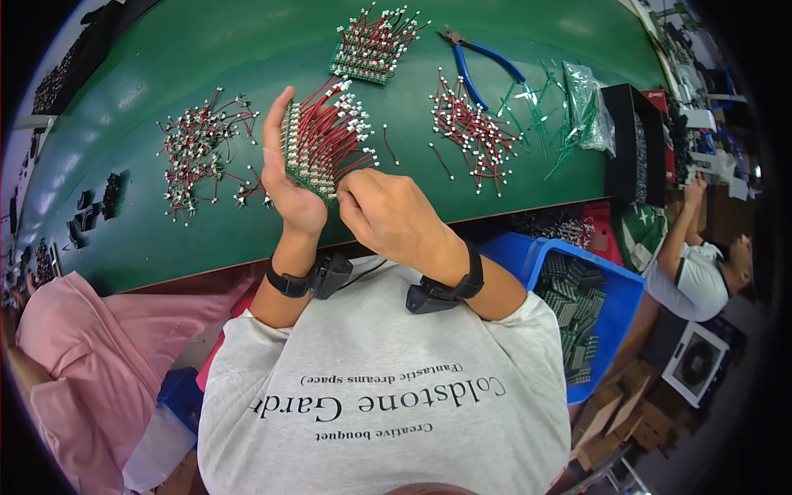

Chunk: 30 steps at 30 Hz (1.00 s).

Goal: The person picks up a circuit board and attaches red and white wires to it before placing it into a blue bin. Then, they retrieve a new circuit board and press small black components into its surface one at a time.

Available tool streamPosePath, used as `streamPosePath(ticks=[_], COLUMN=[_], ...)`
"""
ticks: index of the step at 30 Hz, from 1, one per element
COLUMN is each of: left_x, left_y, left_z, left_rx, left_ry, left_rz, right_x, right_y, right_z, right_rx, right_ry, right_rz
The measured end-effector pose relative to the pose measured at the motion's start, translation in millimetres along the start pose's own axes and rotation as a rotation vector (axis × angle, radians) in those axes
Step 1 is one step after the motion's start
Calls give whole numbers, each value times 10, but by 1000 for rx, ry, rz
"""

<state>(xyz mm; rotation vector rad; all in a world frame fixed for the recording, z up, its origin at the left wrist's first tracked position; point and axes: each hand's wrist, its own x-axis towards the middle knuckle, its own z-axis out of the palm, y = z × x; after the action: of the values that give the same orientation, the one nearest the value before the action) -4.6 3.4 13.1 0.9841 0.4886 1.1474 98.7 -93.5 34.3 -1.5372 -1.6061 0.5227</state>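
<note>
My left hand (293,186) holds a green circuit board panel (301,169) on edge above the bench, its fingers stretched up along the panel's left side. Rows of red wires with white connectors stick out from the panel's face. At the panel's lower right corner, my right hand (396,214) is closed in a pinch. Whatever its fingertips grip is hidden behind the knuckles. A similar wired panel (363,62) lies farther back. Loose red wires (474,136) with white connectors are heaped to the right, and two single wires lie between that heap and my hands.
Tangled wired pieces (202,157) lie at left. Blue-handled cutters (487,62), green cable ties (540,111), a clear plastic bag (590,107) and a black box (623,144) stand right. Below the bench edge, a blue bin (629,293) holds green panels. People sit at both sides.
</note>
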Motion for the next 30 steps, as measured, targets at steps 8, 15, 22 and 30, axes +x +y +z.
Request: streamPosePath(ticks=[8, 15, 22, 30], left_x=[-12, -20, -43, 32], left_y=[4, -11, -32, 39], left_z=[6, -1, 14, -281], left_rx=[-109, -36, -76, -740], left_ry=[43, 68, 115, -152], left_rz=[-141, -112, -158, -357], right_x=[-8, -25, -27, 62], right_y=[33, 16, 112, 40], right_z=[28, 57, 136, -248], right_rx=[-63, -62, 17, 43], right_ry=[-15, 61, 55, 346], right_rz=[-147, -77, -89, -22])
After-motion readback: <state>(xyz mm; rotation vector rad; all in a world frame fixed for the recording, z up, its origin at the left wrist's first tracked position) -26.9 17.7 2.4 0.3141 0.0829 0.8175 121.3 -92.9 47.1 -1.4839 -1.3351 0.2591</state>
